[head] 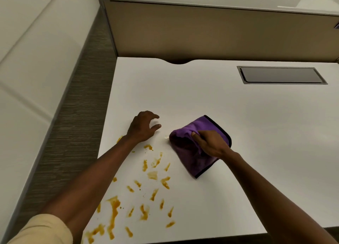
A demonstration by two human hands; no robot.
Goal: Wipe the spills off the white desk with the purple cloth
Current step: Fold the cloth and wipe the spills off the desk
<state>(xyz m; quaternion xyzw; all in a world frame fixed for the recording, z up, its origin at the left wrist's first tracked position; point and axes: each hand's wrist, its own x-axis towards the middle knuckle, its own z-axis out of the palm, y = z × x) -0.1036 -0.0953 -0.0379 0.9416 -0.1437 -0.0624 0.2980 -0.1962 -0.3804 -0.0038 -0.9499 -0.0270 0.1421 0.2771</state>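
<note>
Orange-brown spills [145, 188] are smeared over the near left part of the white desk [229, 104], in several streaks and blobs. A folded purple cloth [190, 152] with a black hem lies on the desk to the right of the spills. My right hand [211, 143] grips a bunch of the cloth from above. My left hand [144, 127] rests on the desk just beyond the spills, its fingers loosely curled and holding nothing. A small wet spot [166, 137] shows between my two hands.
A grey cable hatch [280, 75] is set into the desk at the far right. A beige partition [201, 31] stands along the desk's back edge. Grey carpet [73, 133] and a white wall lie to the left of the desk.
</note>
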